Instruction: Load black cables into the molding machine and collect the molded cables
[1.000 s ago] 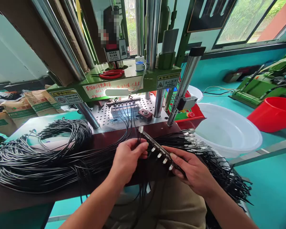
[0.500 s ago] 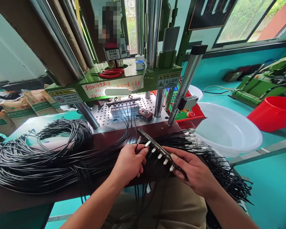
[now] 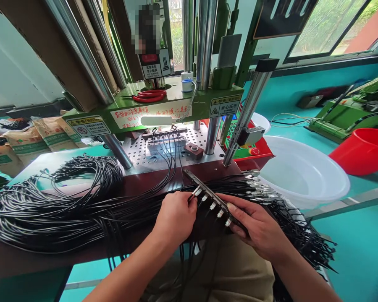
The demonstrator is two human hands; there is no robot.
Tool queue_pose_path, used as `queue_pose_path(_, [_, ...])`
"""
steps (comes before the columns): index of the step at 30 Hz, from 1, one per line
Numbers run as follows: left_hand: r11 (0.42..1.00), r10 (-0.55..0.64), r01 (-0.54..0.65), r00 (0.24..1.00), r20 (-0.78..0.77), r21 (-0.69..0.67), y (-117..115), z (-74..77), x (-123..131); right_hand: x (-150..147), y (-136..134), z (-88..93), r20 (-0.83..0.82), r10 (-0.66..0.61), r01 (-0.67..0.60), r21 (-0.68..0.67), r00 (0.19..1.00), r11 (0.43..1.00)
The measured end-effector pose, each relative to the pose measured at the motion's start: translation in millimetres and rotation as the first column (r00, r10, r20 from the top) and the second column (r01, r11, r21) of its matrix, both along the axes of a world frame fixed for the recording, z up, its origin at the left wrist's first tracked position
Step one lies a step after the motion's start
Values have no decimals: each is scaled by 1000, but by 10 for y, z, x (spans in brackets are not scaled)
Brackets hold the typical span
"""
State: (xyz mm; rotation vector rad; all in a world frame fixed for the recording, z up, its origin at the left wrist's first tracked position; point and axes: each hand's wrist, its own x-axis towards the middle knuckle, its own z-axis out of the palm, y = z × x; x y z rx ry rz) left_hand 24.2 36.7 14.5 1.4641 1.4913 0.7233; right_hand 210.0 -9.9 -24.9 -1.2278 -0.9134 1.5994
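My right hand [image 3: 255,222] is wrapped round the lower right end of a dark metal bar [image 3: 209,193], which slants up to the left. Several silvery connectors [image 3: 213,206] stick out along its near side. My left hand [image 3: 178,216] is closed, its thumb and forefinger pinching a thin cable end with a metal tip [image 3: 194,192] beside the bar's upper part. Black cables hang below the hands. Behind, a metal fixture [image 3: 165,147] with several cables in it sits on the perforated press plate [image 3: 135,153].
A big coil of black cables [image 3: 50,209] covers the left of the table. Cables with metal ends [image 3: 258,186] lie at the right. Beyond stand the green press [image 3: 201,105], a red control box [image 3: 255,152], a white tub [image 3: 305,167] and a red bucket [image 3: 362,151].
My left hand has turned and moved slightly right, bringing the metal tip up against the top connector area of the bar. My right hand keeps its hold on the bar.
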Motion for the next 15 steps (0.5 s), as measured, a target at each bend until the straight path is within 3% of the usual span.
queue_pose_path(4, [994, -31, 41, 995, -98, 98, 18, 6, 7, 6, -10, -9, 0, -2, 2, -8, 1000, 1000])
queue_pose_path(9, [950, -130, 222, 920, -370, 219, 54, 2, 4, 14, -11, -9, 18, -1, 1, 12, 1000, 1000])
queue_pose_path(15, [929, -111, 257, 881, -461, 267, 74, -35, 46, -2, -11, 18, 22, 8, -9, 31, 1000, 999])
